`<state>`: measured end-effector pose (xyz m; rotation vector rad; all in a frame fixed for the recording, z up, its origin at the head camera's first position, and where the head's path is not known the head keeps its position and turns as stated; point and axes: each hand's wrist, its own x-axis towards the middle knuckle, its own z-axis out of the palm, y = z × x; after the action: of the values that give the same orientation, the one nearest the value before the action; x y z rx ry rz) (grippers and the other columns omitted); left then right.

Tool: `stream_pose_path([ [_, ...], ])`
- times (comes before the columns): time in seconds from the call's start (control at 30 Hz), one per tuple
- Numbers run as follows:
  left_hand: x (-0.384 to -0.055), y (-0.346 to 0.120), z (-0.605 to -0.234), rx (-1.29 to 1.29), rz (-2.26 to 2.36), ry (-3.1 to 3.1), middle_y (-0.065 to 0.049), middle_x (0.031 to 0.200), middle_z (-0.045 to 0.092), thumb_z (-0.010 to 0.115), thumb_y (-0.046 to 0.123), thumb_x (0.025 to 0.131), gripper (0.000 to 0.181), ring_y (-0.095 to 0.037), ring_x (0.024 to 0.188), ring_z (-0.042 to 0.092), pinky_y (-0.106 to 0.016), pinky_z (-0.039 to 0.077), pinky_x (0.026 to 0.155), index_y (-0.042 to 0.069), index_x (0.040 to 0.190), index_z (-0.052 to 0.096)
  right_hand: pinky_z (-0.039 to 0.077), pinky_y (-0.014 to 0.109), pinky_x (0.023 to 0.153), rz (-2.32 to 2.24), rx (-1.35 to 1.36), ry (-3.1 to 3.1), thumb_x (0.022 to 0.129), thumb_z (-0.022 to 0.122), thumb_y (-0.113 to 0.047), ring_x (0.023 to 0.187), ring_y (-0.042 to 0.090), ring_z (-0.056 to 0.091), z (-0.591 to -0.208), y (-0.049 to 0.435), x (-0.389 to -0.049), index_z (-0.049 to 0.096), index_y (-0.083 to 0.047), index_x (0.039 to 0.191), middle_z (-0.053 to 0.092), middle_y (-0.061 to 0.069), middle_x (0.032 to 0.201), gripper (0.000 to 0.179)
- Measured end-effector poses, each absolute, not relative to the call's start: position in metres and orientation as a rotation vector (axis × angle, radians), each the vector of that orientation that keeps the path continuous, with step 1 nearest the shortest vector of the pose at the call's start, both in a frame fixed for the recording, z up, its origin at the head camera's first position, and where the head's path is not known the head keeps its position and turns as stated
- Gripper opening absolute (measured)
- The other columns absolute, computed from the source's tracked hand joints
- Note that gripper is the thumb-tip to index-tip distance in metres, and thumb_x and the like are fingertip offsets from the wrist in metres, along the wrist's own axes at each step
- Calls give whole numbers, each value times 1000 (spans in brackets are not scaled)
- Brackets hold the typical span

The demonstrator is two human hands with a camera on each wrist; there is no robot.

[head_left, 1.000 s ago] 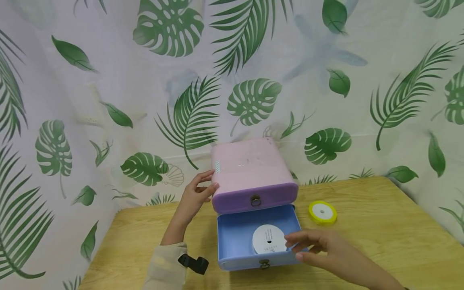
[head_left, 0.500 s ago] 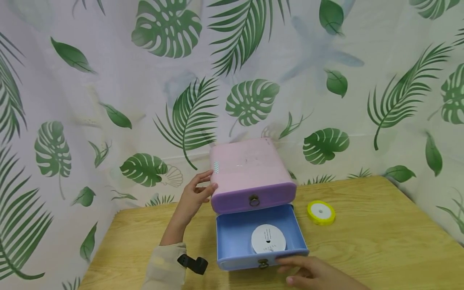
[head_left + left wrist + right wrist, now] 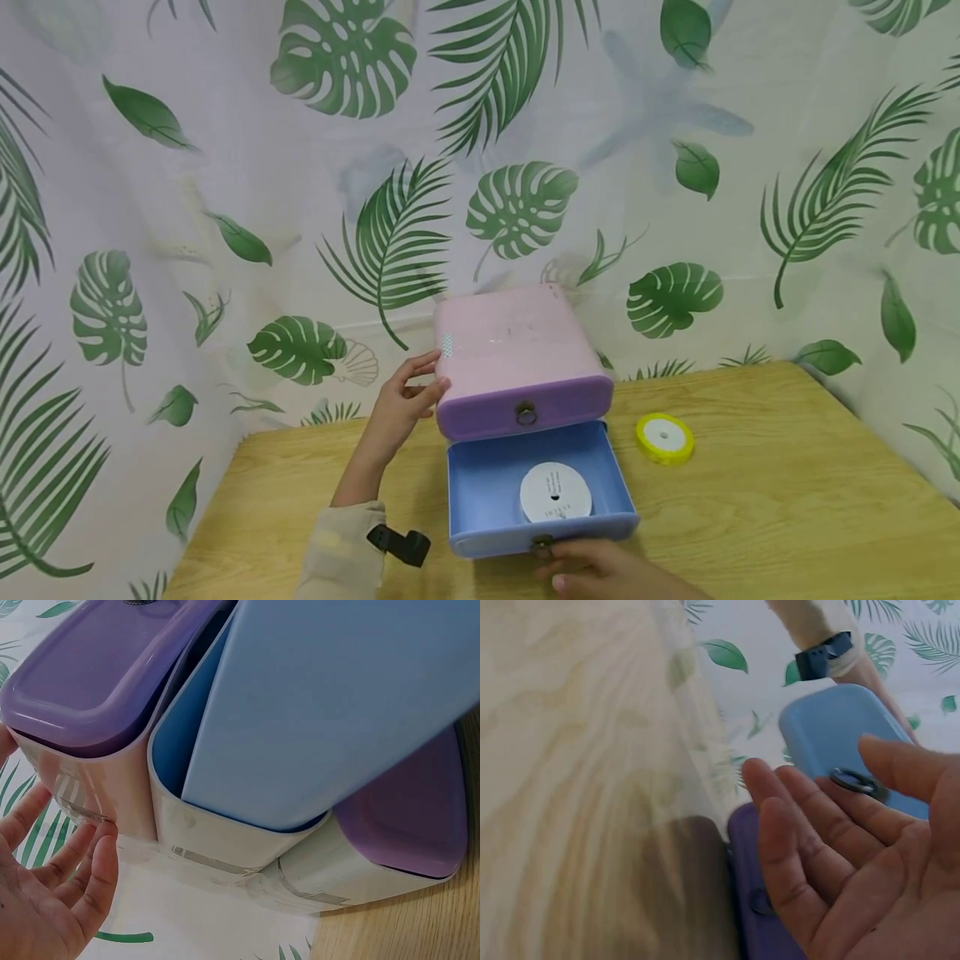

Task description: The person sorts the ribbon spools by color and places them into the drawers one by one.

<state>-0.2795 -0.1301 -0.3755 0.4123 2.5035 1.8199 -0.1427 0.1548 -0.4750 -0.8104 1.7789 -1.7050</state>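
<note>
A pink drawer cabinet [image 3: 517,337] with a purple top drawer [image 3: 562,404] stands on the table. Below that, the blue drawer [image 3: 483,483] is pulled out. A white printed round spool [image 3: 551,479] with a small centre hole lies inside it. My left hand [image 3: 401,408] rests its fingertips on the cabinet's left side, fingers loosely bent. My right hand [image 3: 607,571] is at the blue drawer's front, fingertips right by its metal ring pull [image 3: 855,781]. In the right wrist view its fingers are loosely extended and the thumb stands apart from them.
A yellow-edged spool with a white centre [image 3: 665,439] lies on the wooden table [image 3: 780,475], right of the cabinet. Another purple drawer [image 3: 412,802] sits beneath the blue one. A leaf-patterned curtain [image 3: 525,100] hangs behind. A black band [image 3: 399,546] is on the left wrist.
My right hand has moved left and down, from beside the blue drawer's right edge to its front by the ring pull. The left hand and drawers have stayed in place.
</note>
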Motion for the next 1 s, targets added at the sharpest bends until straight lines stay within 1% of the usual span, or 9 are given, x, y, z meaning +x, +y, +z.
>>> stream_pose_path([
  [0.07, -280, -130, -375, 411, 1821, 2504, -9, 140, 47, 64, 33, 93, 50, -27, 112, 59, -45, 53, 88, 32, 141, 48, 50, 16, 85, -1723, -834, 1796, 102, 48, -15, 103, -6, 57, -477, 150, -144, 40, 26, 128, 53, 43, 120, 50],
  [0.13, -280, -131, -375, 408, 1817, 2506, -9, 141, 47, 64, 33, 93, 51, -27, 113, 59, -44, 53, 87, 31, 141, 48, 51, 16, 83, -1757, -809, 1790, 102, 47, -16, 98, -5, 58, -478, 146, -144, 41, 27, 126, 53, 44, 117, 50],
  [0.2, -279, -131, -376, 400, 1819, 2503, -10, 141, 47, 64, 33, 92, 51, -28, 113, 59, -45, 53, 88, 31, 141, 48, 53, 17, 78, -1805, -727, 1743, 102, 47, -18, 91, -2, 61, -477, 144, -144, 43, 27, 125, 58, 40, 115, 51],
  [0.3, -279, -132, -376, 390, 1820, 2505, -9, 140, 47, 64, 33, 92, 51, -27, 113, 59, -47, 52, 89, 31, 140, 48, 53, 17, 70, -1872, -629, 1686, 102, 48, -21, 81, 4, 65, -473, 142, -145, 42, 27, 125, 66, 27, 113, 53],
  [0.37, -279, -132, -375, 390, 1819, 2505, -9, 140, 47, 64, 33, 92, 50, -27, 113, 59, -48, 52, 89, 32, 140, 48, 53, 18, 68, -1892, -614, 1700, 103, 47, -21, 81, 5, 68, -470, 142, -148, 42, 25, 127, 67, 21, 113, 53],
  [0.5, -280, -131, -374, 399, 1818, 2503, -10, 139, 48, 65, 33, 92, 50, -27, 111, 60, -48, 52, 89, 31, 140, 49, 53, 20, 66, -1901, -680, 1822, 105, 41, -19, 82, 4, 69, -463, 143, -157, 42, 24, 128, 62, 31, 117, 49],
  [0.57, -280, -131, -374, 406, 1814, 2503, -11, 139, 48, 65, 33, 92, 51, -27, 111, 60, -47, 53, 88, 30, 140, 49, 53, 20, 65, -1915, -667, 1856, 105, 40, -19, 82, 4, 69, -460, 141, -162, 42, 23, 129, 61, 32, 118, 49],
  [0.77, -282, -132, -373, 416, 1808, 2508, -13, 139, 49, 64, 31, 92, 51, -26, 110, 60, -41, 53, 84, 27, 141, 49, 53, 22, 67, -1957, -516, 1895, 104, 43, -25, 82, 6, 68, -456, 132, -179, 44, 19, 131, 67, 17, 117, 52],
  [1.0, -282, -132, -372, 425, 1813, 2497, -10, 138, 49, 64, 30, 93, 49, -23, 107, 61, -45, 53, 86, 30, 140, 50, 52, 21, 68, -1988, -430, 1926, 105, 41, -23, 82, 5, 67, -452, 123, -196, 44, 16, 132, 66, 15, 118, 48],
])
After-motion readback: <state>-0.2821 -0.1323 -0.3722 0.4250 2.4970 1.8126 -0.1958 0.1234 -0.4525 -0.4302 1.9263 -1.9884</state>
